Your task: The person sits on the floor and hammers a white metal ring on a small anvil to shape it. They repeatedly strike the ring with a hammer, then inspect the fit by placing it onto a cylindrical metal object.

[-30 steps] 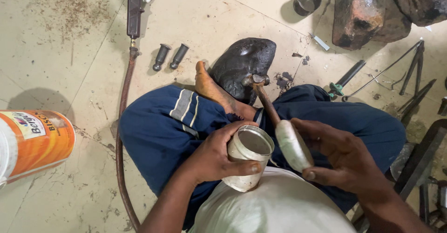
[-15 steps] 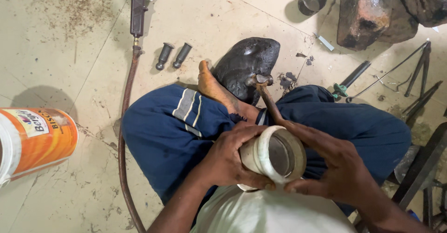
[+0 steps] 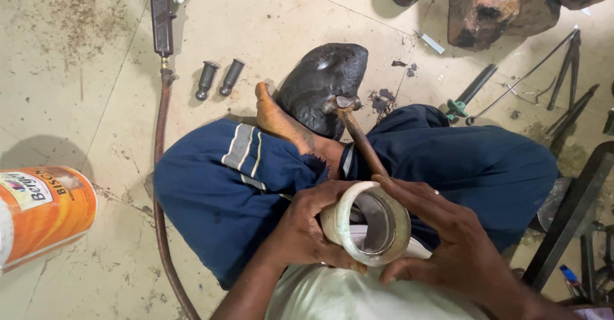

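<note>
My left hand grips a short whitish metal can from the left, over my lap. My right hand wraps round from the right and presses a round pale lid against the can's mouth, fingers along the top rim and thumb below. The can is tilted so that this end faces up. I cannot tell if the lid is fully seated. A hammer with a wooden handle lies just beyond my hands. Its head rests on a black rounded metal lump and its handle leans on my crossed legs.
An orange tin lies on its side at the left edge. A brown hose runs down the floor beside my knee, with two small dark cylinders near it. A green-collared screwdriver, thin metal tongs and a rusty block lie at the right.
My right hand, which held the lid apart from the can, has brought it onto the can's mouth. The can has tilted up toward me.
</note>
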Demonstrator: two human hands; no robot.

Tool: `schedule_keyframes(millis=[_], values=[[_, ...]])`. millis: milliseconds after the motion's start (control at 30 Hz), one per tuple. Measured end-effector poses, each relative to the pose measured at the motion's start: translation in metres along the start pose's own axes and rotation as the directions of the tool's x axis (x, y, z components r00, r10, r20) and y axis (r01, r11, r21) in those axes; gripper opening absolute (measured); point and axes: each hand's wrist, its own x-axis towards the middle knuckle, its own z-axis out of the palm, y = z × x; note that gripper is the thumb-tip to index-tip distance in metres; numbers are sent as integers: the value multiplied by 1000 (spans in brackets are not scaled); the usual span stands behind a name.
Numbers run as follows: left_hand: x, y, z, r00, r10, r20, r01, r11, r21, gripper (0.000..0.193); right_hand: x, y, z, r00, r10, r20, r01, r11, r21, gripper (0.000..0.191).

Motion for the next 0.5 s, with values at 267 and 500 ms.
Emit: schedule_keyframes(millis=[267,500], values=[[9,-6,0,996,-48,71,50,998,-28,90,6,14,-35,976,-152,158,141,987,76,107],[32,6,2,942,-248,228,235,968,85,90,31,39,-46,924,-130,359,92,988,121,93]])
